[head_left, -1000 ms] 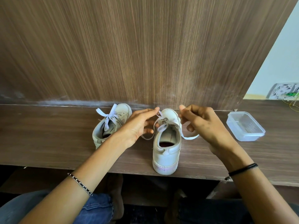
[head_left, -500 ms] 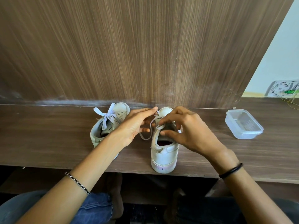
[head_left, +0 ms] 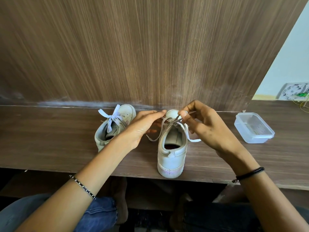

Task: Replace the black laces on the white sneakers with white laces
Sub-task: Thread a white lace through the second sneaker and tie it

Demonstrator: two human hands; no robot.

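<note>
Back panel (head_left: 150, 47): brown wood grain, upright along the rear edge of the bench and filling the upper view.
Bench (head_left: 41, 139): a brown wood-grain top that runs the full width; both shoes and the tub stand on it.
Jeans (head_left: 97, 215): blue denim on the person's legs, below the front edge of the bench.
Right-hand sneaker (head_left: 171, 158): white, upright near the middle of the bench, with its heel at the front edge and its toe at the back panel.
Left-hand sneaker (head_left: 102, 138): white, just left of the other and set further back, angled so its toe nears the rear edge.
Right hand (head_left: 210, 128): over the front of the right-hand sneaker; thumb and forefinger pinch a strand of the white lace, with the other fingers curled.
Left hand (head_left: 142, 126): between the two shoes, fingers stretched almost straight with their tips at the toe cap. Whether they grip the lace cannot be told.
Plastic tub (head_left: 255, 138): clear, rectangular, lidless, well right of the shoes and nearer the rear edge.
White lace (head_left: 192, 139): threaded on the right-hand sneaker, with loose lengths trailing onto the bench on both sides.
Tied bow (head_left: 113, 118): a white lace knotted on the left-hand sneaker.
Wristbands: beaded on the left wrist (head_left: 82, 186), a black band on the right (head_left: 250, 173).
</note>
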